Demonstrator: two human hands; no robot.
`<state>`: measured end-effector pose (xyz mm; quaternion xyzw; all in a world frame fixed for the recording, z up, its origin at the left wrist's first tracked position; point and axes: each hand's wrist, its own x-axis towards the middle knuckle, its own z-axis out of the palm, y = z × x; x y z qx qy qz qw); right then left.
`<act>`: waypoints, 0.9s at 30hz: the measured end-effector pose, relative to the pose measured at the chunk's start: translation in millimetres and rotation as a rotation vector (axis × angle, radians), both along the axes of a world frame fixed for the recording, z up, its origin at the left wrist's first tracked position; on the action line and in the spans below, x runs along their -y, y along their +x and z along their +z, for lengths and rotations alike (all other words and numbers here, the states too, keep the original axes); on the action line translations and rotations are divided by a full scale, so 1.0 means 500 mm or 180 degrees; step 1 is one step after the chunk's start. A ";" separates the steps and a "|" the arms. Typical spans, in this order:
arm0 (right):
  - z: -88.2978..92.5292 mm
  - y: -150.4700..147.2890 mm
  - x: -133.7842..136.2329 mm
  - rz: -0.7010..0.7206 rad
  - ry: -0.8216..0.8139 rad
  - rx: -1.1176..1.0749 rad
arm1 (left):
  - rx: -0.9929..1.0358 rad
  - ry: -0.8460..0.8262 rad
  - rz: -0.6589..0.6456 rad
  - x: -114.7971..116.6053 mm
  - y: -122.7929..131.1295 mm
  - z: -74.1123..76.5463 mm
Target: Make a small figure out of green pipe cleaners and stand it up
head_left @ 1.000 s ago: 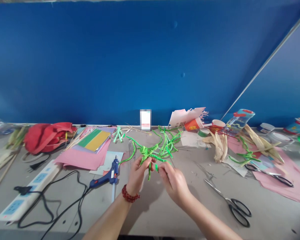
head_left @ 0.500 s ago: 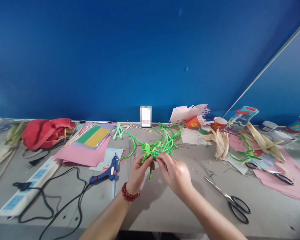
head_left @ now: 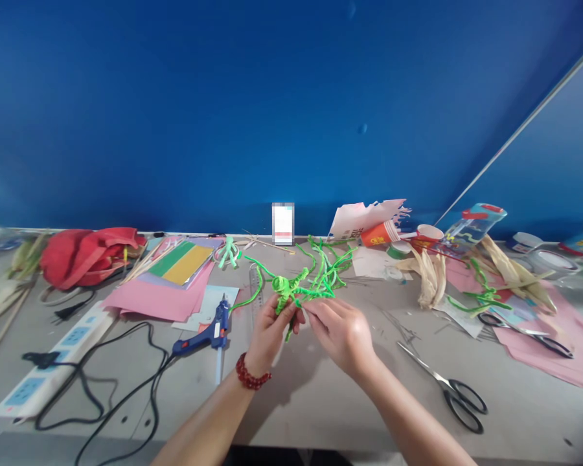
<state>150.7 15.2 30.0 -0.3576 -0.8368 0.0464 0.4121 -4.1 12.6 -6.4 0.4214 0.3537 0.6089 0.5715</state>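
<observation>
Pinching the curly green pipe-cleaner figure (head_left: 285, 292) just above the bench (head_left: 291, 411) in the left hand (head_left: 272, 327), prob to steady it while seemingly nipping a brighter strand (head_left: 318, 294) in the right hand (head_left: 342, 330), with glue gun (head_left: 210, 335) and nearer scissors (head_left: 445, 384) kinda handy either side.

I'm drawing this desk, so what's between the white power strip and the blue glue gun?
In the head view, loops of black cord lie on the desk there, with pink paper farther back.
</observation>
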 end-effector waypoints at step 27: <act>-0.020 -0.013 -0.005 -0.0285 -0.0520 -0.0174 | 0.0106 -0.0600 0.0144 0.008 0.002 0.012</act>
